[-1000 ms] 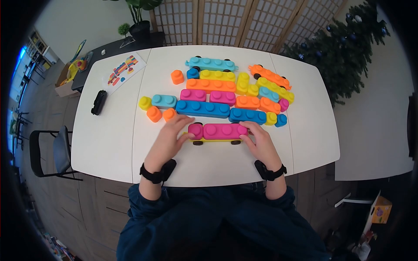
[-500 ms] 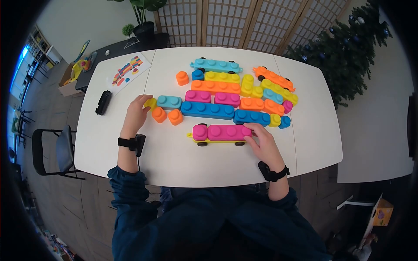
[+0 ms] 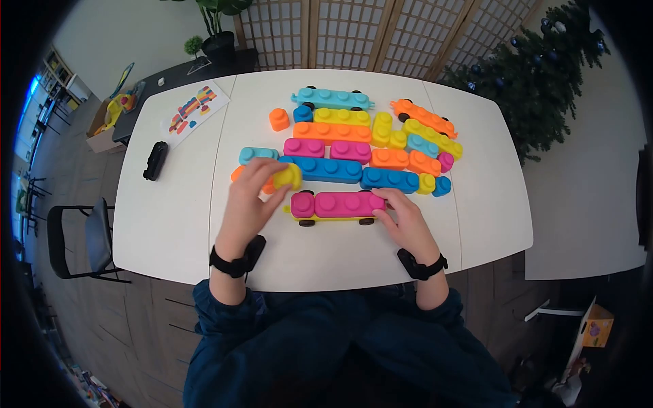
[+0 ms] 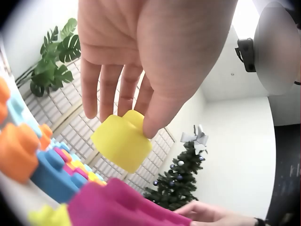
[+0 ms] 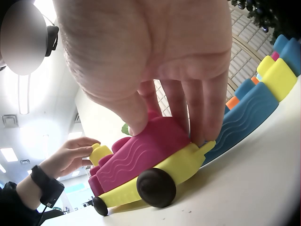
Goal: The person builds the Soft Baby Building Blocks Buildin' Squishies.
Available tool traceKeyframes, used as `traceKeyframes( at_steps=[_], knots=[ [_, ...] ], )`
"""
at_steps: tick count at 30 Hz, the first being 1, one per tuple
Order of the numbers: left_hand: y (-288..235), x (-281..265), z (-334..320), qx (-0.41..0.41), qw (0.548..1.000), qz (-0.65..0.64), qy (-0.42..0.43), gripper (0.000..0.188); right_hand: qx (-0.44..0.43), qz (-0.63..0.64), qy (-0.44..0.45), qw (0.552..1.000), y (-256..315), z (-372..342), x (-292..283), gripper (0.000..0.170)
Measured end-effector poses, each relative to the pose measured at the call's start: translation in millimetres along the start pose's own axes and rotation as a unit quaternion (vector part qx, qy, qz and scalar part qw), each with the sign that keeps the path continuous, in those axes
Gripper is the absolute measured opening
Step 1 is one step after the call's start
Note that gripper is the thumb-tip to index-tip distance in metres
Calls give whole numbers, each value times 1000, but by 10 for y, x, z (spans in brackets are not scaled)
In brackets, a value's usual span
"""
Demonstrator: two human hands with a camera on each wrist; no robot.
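Far left: black object (image 3: 156,161), elongated, then a printed sheet (image 3: 197,112), print too small to read. Next, single orange blocks (image 3: 279,120), count 3; two are partly covered by the left hand (image 3: 245,207), as is the light-blue block (image 3: 258,155).

Left hand: thumb and fingers pinch one yellow block (image 3: 288,177), smooth, round-cornered, held raised near the left end of the pink blocks. Left wrist view shows it apart from them.

Below, yellow wheeled base (image 3: 333,219), hitch at left; 2 black wheels plain on the near side, far ones mostly hidden. It bears 2 pink pieces: small pink block (image 3: 303,205), 1 stud, and long pink block (image 3: 343,205), raised wavy lines on its side, right end partly hidden. Right hand (image 3: 411,228) grips that end, thumb on the near face.

Behind: long blue blocks (image 3: 323,170), count 2; turquoise wheeled base (image 3: 333,99), 1; orange wheeled base (image 3: 423,119), 1.
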State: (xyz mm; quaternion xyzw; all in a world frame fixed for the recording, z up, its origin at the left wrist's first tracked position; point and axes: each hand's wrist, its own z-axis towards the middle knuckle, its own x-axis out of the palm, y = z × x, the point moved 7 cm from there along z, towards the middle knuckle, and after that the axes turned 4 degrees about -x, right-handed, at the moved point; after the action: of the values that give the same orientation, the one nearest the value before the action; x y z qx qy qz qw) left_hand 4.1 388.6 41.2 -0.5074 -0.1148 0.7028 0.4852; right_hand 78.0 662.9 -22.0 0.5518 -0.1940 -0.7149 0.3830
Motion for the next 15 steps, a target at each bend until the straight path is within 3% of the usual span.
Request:
traceKeyframes(
  at_steps=[8, 15],
  knots=[
    [-203, 490, -99, 5, 992, -74, 99, 33, -1, -24, 11, 1000, 54, 9, 21, 34],
    [-228, 602, -151, 12, 994, -58, 97, 30, 1, -24, 13, 1000, 56, 15, 48, 34]
  ],
)
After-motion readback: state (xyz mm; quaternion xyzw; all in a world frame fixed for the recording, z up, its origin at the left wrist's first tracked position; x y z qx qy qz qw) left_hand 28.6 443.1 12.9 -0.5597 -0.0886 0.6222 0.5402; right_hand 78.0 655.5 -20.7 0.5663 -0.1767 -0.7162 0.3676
